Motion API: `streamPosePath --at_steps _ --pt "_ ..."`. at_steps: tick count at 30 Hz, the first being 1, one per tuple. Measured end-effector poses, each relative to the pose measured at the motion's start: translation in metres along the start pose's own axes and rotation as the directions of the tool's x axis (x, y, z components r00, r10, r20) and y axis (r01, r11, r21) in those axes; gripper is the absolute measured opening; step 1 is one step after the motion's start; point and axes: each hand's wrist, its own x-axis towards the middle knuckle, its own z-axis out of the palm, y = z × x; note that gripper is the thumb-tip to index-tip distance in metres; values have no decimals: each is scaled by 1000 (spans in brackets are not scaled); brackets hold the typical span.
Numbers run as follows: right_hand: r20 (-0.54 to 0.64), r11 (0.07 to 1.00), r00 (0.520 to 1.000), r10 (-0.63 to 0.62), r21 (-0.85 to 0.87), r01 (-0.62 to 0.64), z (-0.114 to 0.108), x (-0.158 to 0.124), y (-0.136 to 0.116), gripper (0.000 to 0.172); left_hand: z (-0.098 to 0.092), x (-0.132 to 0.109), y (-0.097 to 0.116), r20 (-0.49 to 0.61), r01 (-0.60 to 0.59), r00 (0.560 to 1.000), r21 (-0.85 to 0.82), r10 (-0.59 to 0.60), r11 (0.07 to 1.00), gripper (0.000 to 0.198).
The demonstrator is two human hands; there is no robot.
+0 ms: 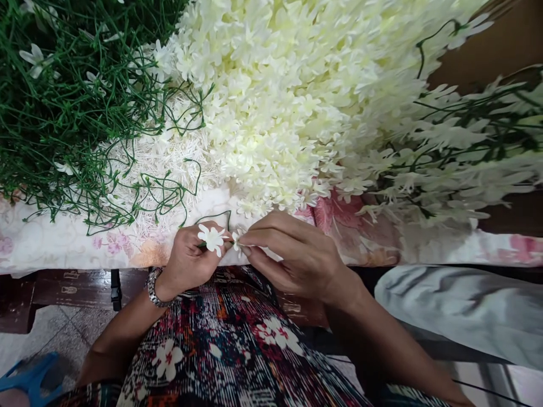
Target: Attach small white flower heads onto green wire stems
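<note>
My left hand point(193, 261), with a metal watch on its wrist, pinches a thin green stem at the table's front edge. A white flower point(211, 239) is on that stem, over the fingers. Just to the right, my right hand point(292, 251) holds a small white flower point(236, 240) between thumb and fingertips, close to the left fingertips. Behind the hands lie a large heap of loose pale yellow-white blossoms point(288, 107), a pile of thin white pieces point(169, 158) and, at the left, a tangle of green stems point(76, 107).
Finished-looking white flowers on green stems point(458, 141) spread over the right side. A floral cloth point(119, 246) covers the table edge. At the right is a person's pale-clothed leg point(449, 308). A blue object point(34, 379) is at the lower left.
</note>
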Motion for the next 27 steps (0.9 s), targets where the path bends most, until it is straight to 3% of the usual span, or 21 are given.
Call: streamPosePath --at_steps 9,19,23,27 --pt "54 999 998 20 -38 -18 8 0 3 12 3 -3 -4 -20 -26 999 94 28 995 9" --pt "-46 999 998 32 15 -32 23 1 3 13 4 -3 -4 -75 21 997 89 -14 996 9" --pt "-54 1000 998 19 12 -19 23 0 4 14 3 -3 -5 -57 42 998 100 -36 994 10" --pt "-7 990 996 85 112 -83 13 3 3 11 0 -4 2 3 79 997 90 -80 993 11"
